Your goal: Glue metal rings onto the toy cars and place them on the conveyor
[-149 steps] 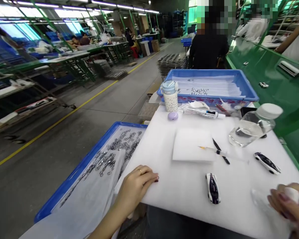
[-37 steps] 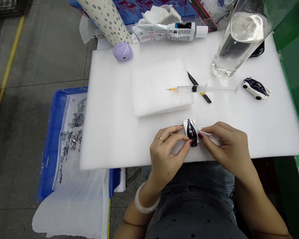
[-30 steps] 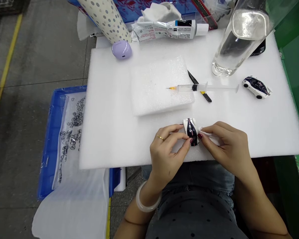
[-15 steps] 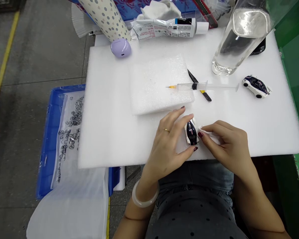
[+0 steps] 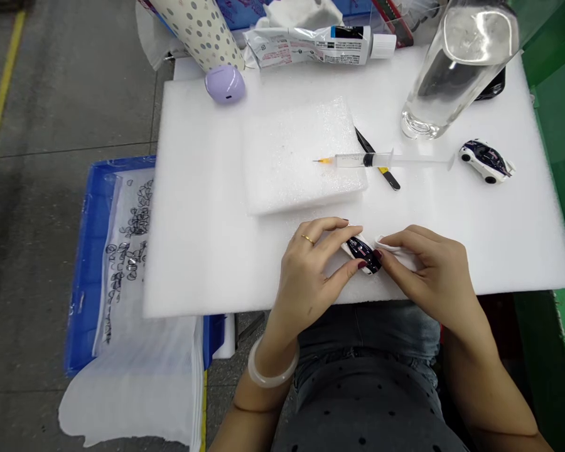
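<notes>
A small white and dark-blue toy car [image 5: 363,252] rests near the front edge of the white foam board [image 5: 193,251]. My left hand [image 5: 313,273] grips it between thumb and fingers, the car lying at a slant. From the right, my right hand [image 5: 428,267] pinches a folded white cloth or tissue [image 5: 402,254] beside the car's flank; part of it is hidden in the palm. A second toy car [image 5: 486,161] of the same look stands at the right. Beyond my hands, a syringe [image 5: 376,161] with an orange-based needle lies across a foam block [image 5: 296,157].
Black tweezers [image 5: 390,179] lie under the syringe. A tall clear container of liquid [image 5: 447,81] stands at the back right. Along the back are a white tube [image 5: 311,49], a purple case [image 5: 225,85] and a dotted cup [image 5: 200,31]. A blue crate [image 5: 82,270] with sheets is at left.
The toy car has turned from nearly upright in the view to a slant, its near end swinging right. My left thumb has closed in onto it. My right hand has barely moved.
</notes>
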Tool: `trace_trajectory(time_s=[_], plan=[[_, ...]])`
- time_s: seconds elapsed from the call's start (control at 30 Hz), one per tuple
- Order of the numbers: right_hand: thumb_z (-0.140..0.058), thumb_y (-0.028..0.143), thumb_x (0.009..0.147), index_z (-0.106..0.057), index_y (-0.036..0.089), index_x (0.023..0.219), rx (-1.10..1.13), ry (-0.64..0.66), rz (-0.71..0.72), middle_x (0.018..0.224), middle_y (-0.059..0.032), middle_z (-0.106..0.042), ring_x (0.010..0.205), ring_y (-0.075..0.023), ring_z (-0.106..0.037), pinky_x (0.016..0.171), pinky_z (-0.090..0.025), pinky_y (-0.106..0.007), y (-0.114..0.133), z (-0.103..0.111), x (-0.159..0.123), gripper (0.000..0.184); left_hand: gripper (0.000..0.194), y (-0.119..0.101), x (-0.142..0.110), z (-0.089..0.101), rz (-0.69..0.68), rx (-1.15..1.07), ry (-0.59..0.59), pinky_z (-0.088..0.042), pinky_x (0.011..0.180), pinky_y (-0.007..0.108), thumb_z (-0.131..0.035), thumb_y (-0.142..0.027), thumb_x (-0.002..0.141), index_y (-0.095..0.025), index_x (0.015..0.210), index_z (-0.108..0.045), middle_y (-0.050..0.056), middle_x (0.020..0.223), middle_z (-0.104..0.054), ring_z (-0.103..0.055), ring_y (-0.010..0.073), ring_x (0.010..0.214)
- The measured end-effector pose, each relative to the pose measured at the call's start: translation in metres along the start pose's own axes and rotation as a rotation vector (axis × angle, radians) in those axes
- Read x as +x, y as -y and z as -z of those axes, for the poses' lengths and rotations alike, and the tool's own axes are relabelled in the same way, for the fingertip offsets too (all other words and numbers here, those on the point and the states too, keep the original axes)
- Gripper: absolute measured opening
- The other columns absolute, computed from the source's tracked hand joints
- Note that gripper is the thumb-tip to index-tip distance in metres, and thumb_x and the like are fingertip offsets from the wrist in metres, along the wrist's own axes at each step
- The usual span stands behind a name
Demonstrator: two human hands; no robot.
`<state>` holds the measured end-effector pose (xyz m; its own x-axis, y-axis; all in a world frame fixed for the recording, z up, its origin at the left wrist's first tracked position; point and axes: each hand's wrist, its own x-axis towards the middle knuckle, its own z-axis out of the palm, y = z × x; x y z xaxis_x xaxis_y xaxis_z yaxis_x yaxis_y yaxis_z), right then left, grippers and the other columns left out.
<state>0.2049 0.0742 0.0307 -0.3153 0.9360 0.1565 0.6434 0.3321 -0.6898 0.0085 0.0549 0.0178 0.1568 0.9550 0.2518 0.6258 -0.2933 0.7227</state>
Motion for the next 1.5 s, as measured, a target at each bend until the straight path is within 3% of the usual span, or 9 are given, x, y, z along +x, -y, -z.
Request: trace_trajectory(time_s=[0.4,0.53,0.63,0.73,1.0,1.13,1.27,1.37,1.5], plan=[[-0.060,0.022,0.091,-0.062,0.018,0.080,-0.007,0.066,-0.006,0.075,0.0004,-0.064,0.062,-0.0100,-0.056,0.055,-0.038,-0.024,0.002,0.000,0.001,0.012,0.030,0.000,0.000,0.000,0.019,0.010,-0.007,-0.050,0.098,0.038,-0.074,-0.025,0.088,-0.023,0.118,-0.067,0.006,0.116,-0.066,-0.060,0.0227,0.110],[-0.061,0.020,0.092,-0.065,0.019,0.088,-0.011,-0.035,0.046,0.077,-0.0004,-0.065,0.062,-0.0099,-0.057,0.052,-0.039,-0.023,0.001,-0.002,-0.004,0.006,0.040,0.001,0.002,0.003,-0.059,0.068,0.119,-0.045,0.105,0.044,-0.069,-0.032,0.092,-0.025,0.131,-0.059,0.008,0.137,-0.060,-0.053,0.0284,0.128],[-0.063,0.015,0.090,-0.067,0.020,0.094,-0.002,-0.182,0.102,0.074,-0.0004,-0.063,0.057,-0.0091,-0.053,0.049,-0.038,-0.024,0.000,-0.003,-0.012,0.007,0.036,0.002,0.002,0.004,-0.126,0.089,0.192,-0.042,0.104,0.045,-0.065,-0.029,0.095,-0.025,0.131,-0.060,0.007,0.137,-0.062,-0.054,0.0282,0.128],[-0.064,0.011,0.088,-0.068,0.020,0.102,-0.059,-0.265,0.210,0.078,-0.0023,-0.064,0.058,-0.0100,-0.055,0.048,-0.040,-0.024,-0.003,-0.007,-0.020,0.017,0.027,0.002,0.001,0.003,-0.093,0.045,0.101,-0.045,0.097,0.042,-0.069,-0.023,0.092,-0.022,0.118,-0.068,0.005,0.116,-0.071,-0.061,0.0244,0.111],[-0.068,0.014,0.084,-0.068,0.019,0.102,-0.261,-0.190,0.472,0.078,-0.0015,-0.061,0.060,-0.0102,-0.050,0.052,-0.043,-0.025,-0.001,-0.020,-0.031,0.019,0.030,0.004,-0.001,0.004,-0.095,0.027,0.130,-0.046,0.097,0.044,-0.063,-0.014,0.093,-0.023,0.122,-0.066,0.004,0.117,-0.069,-0.058,0.0240,0.111],[-0.066,0.013,0.086,-0.066,0.022,0.114,-0.244,-0.163,0.375,0.091,-0.0053,-0.064,0.070,-0.0141,-0.058,0.061,-0.047,-0.030,-0.003,0.006,-0.025,0.029,0.033,0.005,-0.001,0.006,-0.107,0.019,0.140,-0.047,0.095,0.043,-0.058,-0.011,0.095,-0.025,0.124,-0.065,0.004,0.117,-0.069,-0.058,0.0235,0.109],[-0.074,0.032,0.084,-0.064,0.025,0.117,-0.518,-0.287,0.250,0.116,-0.0132,-0.065,0.104,-0.0338,-0.060,0.085,-0.042,-0.050,-0.007,0.023,-0.019,0.035,0.030,0.005,-0.002,0.005,-0.118,0.044,0.120,-0.047,0.093,0.043,-0.057,-0.014,0.097,-0.023,0.124,-0.065,0.005,0.116,-0.070,-0.058,0.0241,0.107],[-0.077,0.040,0.083,-0.064,0.025,0.110,-0.504,-0.242,0.348,0.107,-0.0088,-0.069,0.095,-0.0284,-0.063,0.084,-0.039,-0.046,-0.005,0.012,-0.020,0.034,0.030,0.003,-0.002,0.005,-0.100,0.045,0.139,-0.047,0.094,0.044,-0.054,-0.015,0.098,-0.024,0.125,-0.065,0.005,0.117,-0.070,-0.058,0.0243,0.108],[-0.075,0.031,0.086,-0.063,0.026,0.108,-0.462,-0.243,0.366,0.103,-0.0041,-0.072,0.089,-0.0221,-0.064,0.081,-0.038,-0.041,-0.001,-0.009,-0.023,0.026,0.031,0.002,-0.001,0.006,-0.096,0.045,0.144,-0.047,0.095,0.045,-0.052,-0.016,0.099,-0.024,0.125,-0.065,0.005,0.117,-0.069,-0.058,0.0245,0.108]])
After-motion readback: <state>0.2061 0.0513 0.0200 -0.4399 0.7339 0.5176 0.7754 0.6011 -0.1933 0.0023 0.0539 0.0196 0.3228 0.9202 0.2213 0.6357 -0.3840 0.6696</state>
